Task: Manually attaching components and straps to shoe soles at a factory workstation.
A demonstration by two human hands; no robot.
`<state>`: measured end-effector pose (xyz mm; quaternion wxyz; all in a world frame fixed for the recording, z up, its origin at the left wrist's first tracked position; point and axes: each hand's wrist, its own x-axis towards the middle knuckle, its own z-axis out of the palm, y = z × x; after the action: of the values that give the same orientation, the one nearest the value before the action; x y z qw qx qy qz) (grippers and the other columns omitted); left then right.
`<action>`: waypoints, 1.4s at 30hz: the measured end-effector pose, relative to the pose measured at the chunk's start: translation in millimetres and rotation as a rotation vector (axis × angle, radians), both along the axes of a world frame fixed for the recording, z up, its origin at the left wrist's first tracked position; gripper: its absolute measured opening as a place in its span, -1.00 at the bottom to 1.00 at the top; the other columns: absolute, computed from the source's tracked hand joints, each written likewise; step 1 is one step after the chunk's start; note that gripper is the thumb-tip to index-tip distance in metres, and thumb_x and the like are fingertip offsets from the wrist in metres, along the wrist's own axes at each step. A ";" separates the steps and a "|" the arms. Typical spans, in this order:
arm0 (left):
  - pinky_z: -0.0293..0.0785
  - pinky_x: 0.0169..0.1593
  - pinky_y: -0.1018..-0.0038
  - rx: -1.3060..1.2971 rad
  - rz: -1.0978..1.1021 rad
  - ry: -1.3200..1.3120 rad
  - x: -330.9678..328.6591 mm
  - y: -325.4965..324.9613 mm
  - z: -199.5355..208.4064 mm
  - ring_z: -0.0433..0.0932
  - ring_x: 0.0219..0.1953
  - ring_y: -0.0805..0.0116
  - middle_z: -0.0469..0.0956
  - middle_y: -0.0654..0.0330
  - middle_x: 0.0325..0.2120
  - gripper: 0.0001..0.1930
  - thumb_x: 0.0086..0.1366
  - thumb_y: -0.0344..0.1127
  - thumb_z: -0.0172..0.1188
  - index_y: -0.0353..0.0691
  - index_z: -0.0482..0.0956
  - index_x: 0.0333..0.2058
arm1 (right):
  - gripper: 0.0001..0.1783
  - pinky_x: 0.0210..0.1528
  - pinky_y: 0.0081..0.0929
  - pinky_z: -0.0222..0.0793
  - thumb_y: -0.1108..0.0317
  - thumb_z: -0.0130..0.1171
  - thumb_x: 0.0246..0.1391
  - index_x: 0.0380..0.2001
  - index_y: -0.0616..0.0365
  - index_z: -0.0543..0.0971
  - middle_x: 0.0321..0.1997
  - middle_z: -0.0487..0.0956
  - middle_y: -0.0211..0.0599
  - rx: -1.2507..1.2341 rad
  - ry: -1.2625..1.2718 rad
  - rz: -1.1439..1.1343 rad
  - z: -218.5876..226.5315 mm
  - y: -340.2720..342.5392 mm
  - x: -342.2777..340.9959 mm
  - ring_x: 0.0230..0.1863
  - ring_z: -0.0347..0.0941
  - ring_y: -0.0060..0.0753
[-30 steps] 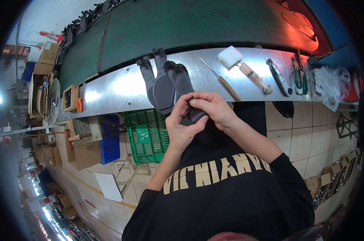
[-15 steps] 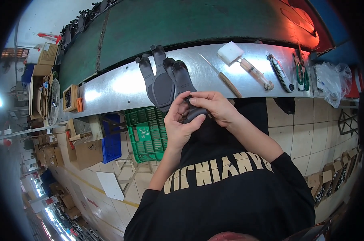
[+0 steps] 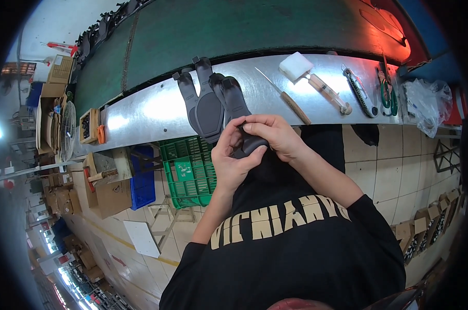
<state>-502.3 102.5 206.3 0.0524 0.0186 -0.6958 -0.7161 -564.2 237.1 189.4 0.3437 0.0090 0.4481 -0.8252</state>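
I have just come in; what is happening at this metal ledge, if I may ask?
A person is holding a dark piece between the left hand and right hand; the fingers hide part of it. Dark sole-shaped pieces lie just beyond on the metal ledge. To their right lie a wooden-handled awl, a syringe, a cutter and green-handled scissors.

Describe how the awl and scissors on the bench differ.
The awl has one thin spike and a tan handle; the scissors have green looped handles. The awl slants, tip toward the picture's upper left; the scissors point nearly straight up the frame. The awl is nearer the right hand than the scissors. Both lie untouched on the metal bench.
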 end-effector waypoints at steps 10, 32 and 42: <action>0.47 0.02 0.53 0.270 -0.045 -0.121 -0.4 -6.9 2.3 0.59 -0.09 0.36 0.58 0.00 -0.11 -0.24 0.01 -0.62 0.34 -0.41 0.25 0.23 | -0.63 -0.22 -0.69 0.33 0.25 0.18 0.19 -0.01 0.24 0.59 -0.23 0.63 -0.40 -0.045 -0.068 0.053 -11.3 3.0 -0.8 -0.29 0.48 -0.68; 0.41 -0.19 0.70 -0.084 -0.005 0.025 -0.8 3.6 1.7 0.51 -0.31 0.60 0.53 0.28 -0.37 -0.30 -0.05 -0.57 0.39 -0.38 0.37 0.14 | -0.68 -0.11 -0.61 0.45 0.39 0.15 0.14 -0.07 0.34 0.58 -0.24 0.65 -0.23 -0.035 -0.078 -0.037 4.2 4.7 2.0 -0.23 0.56 -0.53; 0.47 -0.12 0.61 0.153 -0.070 -0.072 -13.6 -5.7 1.9 0.59 -0.23 0.47 0.59 0.14 -0.28 -0.21 0.00 -0.56 0.37 -0.38 0.25 0.24 | -0.60 -0.08 -0.60 0.44 0.36 0.13 0.18 0.07 0.27 0.51 -0.18 0.62 -0.29 -0.138 -0.137 0.021 2.2 10.3 -4.9 -0.21 0.54 -0.59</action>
<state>-515.9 96.7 208.3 0.0007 0.0243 -0.6409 -0.7673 -569.1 247.4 191.6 0.3820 0.0368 0.3657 -0.8479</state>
